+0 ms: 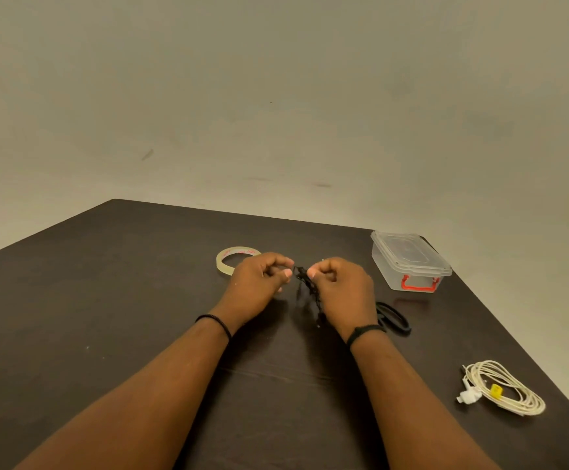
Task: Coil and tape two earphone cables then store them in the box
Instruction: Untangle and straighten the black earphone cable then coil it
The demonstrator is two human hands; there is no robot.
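A tangled black earphone cable (307,286) hangs between my two hands above the middle of the dark table. My left hand (259,283) pinches its upper end with fingers curled. My right hand (341,286) grips the bunch, and the rest dangles below it. A white earphone cable (503,388), coiled and bound with a yellow strip, lies at the near right. The roll of clear tape (234,259) lies flat just behind my left hand. The clear plastic box (408,259) with a red latch stands at the far right, its lid on.
Black-handled scissors (391,317) lie on the dark table (123,300) just right of my right wrist, partly hidden by it. The table's right edge runs close behind the box and the white cable. A plain wall stands beyond the far edge.
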